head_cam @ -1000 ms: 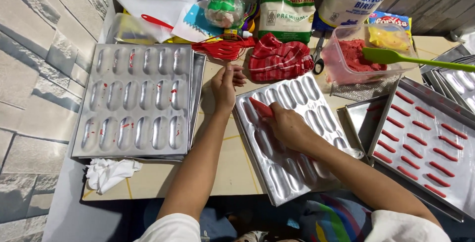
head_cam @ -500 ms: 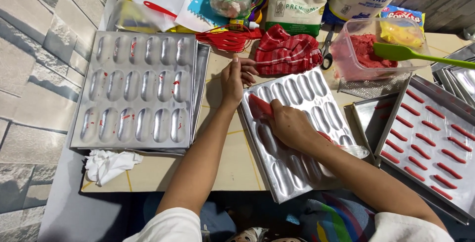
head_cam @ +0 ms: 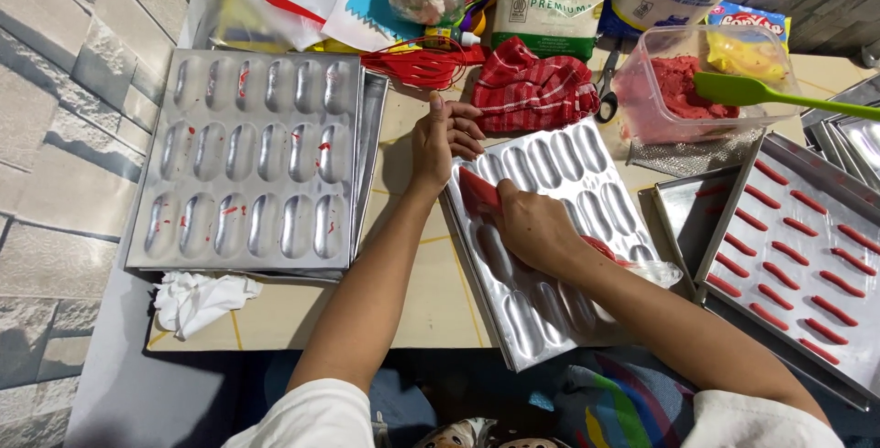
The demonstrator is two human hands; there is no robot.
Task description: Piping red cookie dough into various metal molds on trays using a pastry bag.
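My right hand [head_cam: 536,228] grips a piping bag of red batter [head_cam: 477,191], its tip pointing into a cavity at the upper left of a metal mould tray [head_cam: 587,182] with oblong cavities. My left hand [head_cam: 442,136] rests on that tray's top left corner, thumb up and fingers curled over the edge. The bag's tail trails under my right forearm.
A second, red-smeared mould tray [head_cam: 252,164] lies at the left. A tray with piped red strips [head_cam: 807,246] sits at the right. A plastic tub of red batter [head_cam: 678,86] with a green spatula [head_cam: 779,95], a red cloth [head_cam: 536,91], red whisk [head_cam: 422,63], flour bags and a crumpled tissue [head_cam: 197,301] lie around.
My right hand and the piping bag stay at the same upper-left cavities. My left hand keeps its hold on the tray corner. The view has shifted slightly.
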